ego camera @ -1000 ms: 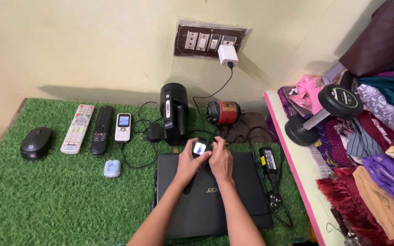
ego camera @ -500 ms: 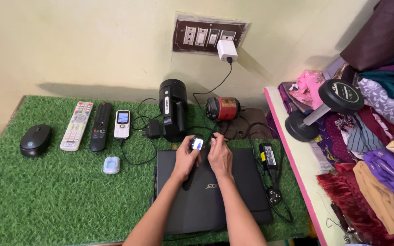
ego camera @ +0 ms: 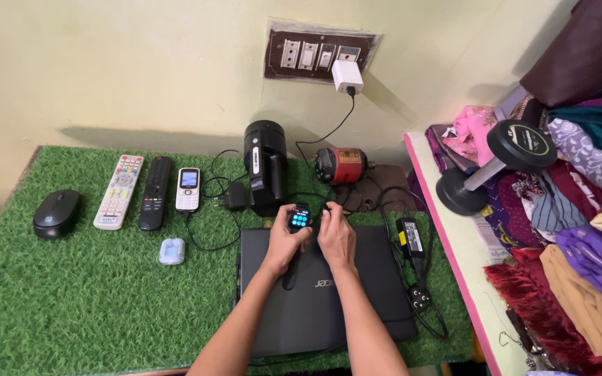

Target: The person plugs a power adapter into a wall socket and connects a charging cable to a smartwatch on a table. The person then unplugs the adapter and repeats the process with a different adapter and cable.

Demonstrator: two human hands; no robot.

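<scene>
While the left hand (ego camera: 286, 244) has its fingers wrapped round a smartwatch (ego camera: 299, 218) with the lit screen facing up, the right hand (ego camera: 337, 238) sits just beside it, fingers curled in at the watch's right edge; can't really tell if that one is gripping anything or just touching. Watch strap hangs down under the left palm. Both hands hover over the far edge of a closed black laptop (ego camera: 329, 299), which lies on a table (ego camera: 71, 306) covered in green fake grass.

Just past the hands stands a black torch-like lamp (ego camera: 266, 167), with a small red motor (ego camera: 341, 167) to its right. A white charger (ego camera: 347, 76) is plugged into the wall switchboard (ego camera: 301, 54), its cable running down toward the hands. Right of the laptop lies a black power brick (ego camera: 408, 239) with its cord. Off to the left: a small plug adapter (ego camera: 233, 200), a white keypad phone (ego camera: 188, 189), a black remote (ego camera: 155, 193), a white remote (ego camera: 118, 192), a black mouse (ego camera: 56, 214) and a little pale blue case (ego camera: 171, 251). Far right, a dumbbell (ego camera: 496, 166) rests on piled clothes.
</scene>
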